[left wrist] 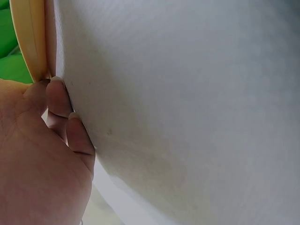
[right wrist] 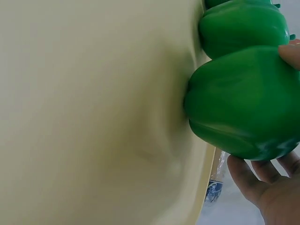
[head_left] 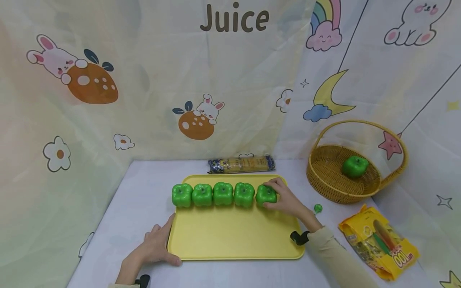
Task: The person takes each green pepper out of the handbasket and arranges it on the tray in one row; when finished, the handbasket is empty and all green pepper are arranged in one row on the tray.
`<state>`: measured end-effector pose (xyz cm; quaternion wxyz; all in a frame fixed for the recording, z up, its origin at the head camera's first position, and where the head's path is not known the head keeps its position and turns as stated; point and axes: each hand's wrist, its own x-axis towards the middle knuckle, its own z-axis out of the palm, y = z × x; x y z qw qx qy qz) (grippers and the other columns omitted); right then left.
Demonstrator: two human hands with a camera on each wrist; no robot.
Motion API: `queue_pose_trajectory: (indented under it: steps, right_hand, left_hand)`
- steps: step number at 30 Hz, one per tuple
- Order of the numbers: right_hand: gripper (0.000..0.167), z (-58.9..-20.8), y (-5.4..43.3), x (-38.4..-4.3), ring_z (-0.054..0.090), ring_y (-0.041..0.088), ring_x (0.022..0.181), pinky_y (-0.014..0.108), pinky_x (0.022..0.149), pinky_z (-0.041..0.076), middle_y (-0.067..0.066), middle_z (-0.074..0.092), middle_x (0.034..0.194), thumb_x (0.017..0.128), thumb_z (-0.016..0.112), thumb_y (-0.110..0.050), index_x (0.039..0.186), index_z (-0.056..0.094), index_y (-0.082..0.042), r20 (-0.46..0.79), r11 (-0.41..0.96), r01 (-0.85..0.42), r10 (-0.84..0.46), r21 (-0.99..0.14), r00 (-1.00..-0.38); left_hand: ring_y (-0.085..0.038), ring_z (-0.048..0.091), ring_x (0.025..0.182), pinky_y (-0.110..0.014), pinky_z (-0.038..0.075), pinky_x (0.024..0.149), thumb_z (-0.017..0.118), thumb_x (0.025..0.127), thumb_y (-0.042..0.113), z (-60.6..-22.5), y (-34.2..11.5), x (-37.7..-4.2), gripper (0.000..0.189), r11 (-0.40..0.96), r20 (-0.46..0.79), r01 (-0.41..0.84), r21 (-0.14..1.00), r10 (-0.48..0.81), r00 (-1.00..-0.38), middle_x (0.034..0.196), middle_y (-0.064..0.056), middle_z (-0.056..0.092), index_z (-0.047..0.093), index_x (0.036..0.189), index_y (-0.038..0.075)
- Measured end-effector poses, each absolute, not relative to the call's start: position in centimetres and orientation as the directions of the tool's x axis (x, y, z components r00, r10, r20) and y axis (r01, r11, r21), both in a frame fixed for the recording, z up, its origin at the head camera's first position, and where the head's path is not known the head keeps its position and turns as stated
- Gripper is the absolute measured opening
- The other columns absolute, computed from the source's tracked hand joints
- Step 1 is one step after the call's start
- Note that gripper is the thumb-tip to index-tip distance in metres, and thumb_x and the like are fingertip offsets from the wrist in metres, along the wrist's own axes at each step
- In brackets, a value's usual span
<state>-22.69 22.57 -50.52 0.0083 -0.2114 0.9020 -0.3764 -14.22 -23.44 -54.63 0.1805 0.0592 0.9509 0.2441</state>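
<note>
Five green bell peppers stand side by side in a row along the far part of a yellow tray (head_left: 234,236). My right hand (head_left: 286,200) grips the rightmost bell pepper (head_left: 265,195), thumb on the near side and fingers on the far side. In the right wrist view that bell pepper (right wrist: 243,103) sits against the tray, beside its neighbour (right wrist: 243,28). At the tray's near left corner, my left hand (head_left: 153,244) holds the edge. The left wrist view shows curled fingers (left wrist: 58,98) at the tray's rim (left wrist: 30,37); the thumb's contact is hidden there.
A wicker basket (head_left: 315,182) with one green bell pepper (head_left: 355,166) inside stands at the back right. A yellow snack bag (head_left: 378,244) and a small green piece (head_left: 318,208) lie right of the tray. Behind it lies a clear packet of noodles (head_left: 241,164).
</note>
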Motion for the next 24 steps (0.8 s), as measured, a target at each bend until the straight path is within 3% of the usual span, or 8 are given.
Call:
queue_pose_trajectory:
  steps: [24]
  right_hand:
    - [0.067,-50.30,21.93,-22.98,0.051,0.031,0.120,0.054,0.097,0.047,0.014,0.047,0.133,0.080,0.084,-0.027,0.139,0.057,-0.010,0.170,0.617,-0.423,-0.427,-0.663,-0.888]
  left_hand:
    - [-0.017,0.037,0.091,-0.033,0.030,0.076,0.093,0.037,0.069,-54.68,-23.57,-14.19,0.159,0.870,-0.320,0.021,0.493,0.203,-0.925,0.121,0.004,0.058,0.008,0.163,0.022]
